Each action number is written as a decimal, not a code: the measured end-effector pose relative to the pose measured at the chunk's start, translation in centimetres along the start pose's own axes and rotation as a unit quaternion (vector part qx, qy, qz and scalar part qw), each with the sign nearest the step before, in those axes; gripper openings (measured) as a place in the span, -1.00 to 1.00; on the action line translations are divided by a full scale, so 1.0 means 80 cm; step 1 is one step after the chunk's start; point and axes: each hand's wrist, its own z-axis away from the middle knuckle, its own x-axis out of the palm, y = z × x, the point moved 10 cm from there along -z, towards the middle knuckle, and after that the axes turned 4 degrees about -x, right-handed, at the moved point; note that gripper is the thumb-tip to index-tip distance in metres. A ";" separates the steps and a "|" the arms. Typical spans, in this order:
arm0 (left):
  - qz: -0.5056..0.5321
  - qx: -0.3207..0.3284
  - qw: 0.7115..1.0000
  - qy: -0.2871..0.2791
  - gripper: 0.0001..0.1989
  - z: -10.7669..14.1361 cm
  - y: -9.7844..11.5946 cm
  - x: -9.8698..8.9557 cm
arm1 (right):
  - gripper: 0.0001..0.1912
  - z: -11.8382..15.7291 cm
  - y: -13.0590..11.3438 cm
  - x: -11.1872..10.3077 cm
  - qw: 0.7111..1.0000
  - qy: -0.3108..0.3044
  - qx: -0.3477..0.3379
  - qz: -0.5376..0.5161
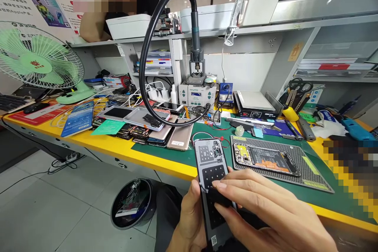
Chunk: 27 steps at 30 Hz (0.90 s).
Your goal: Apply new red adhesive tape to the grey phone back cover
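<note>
A phone back cover [205, 171] is tilted up over the bench's front edge, its inner side with a camera cutout and black dotted pads facing me. My left hand [189, 220] grips it along the lower left edge, thumb on the rim. Across its middle, my right hand [271, 208] pinches a small black block-like piece [218, 197] against the surface; its exact kind is unclear. A thin whitish scrap shows beside the left thumb. Behind my right hand, an opened phone [270, 159] with battery and board exposed lies on a perforated grey plate [310, 173].
Stacked phones and parts [156, 132] lie left of the green mat [189, 155]. A hot-air station [196, 94] with a looping black hose [143, 47] stands behind. A green fan [35, 63] is far left, a waste bin [113, 212] below. Someone's arm [93, 23] rests behind the shelf.
</note>
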 end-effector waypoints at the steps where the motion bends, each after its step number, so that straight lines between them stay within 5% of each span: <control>1: 0.003 -0.003 1.000 -0.004 -0.26 0.000 0.000 0.001 | -0.83 0.001 -0.001 -0.001 1.000 0.000 -0.001 -0.001; 15: -0.030 0.045 0.998 -0.039 -0.34 -0.002 0.009 -0.001 | -0.83 0.012 -0.004 0.003 0.999 -0.030 0.018 -0.030; 27: -0.025 0.064 0.997 0.023 -0.29 -0.005 0.016 -0.014 | -0.89 0.014 -0.011 0.001 0.999 -0.040 0.009 0.016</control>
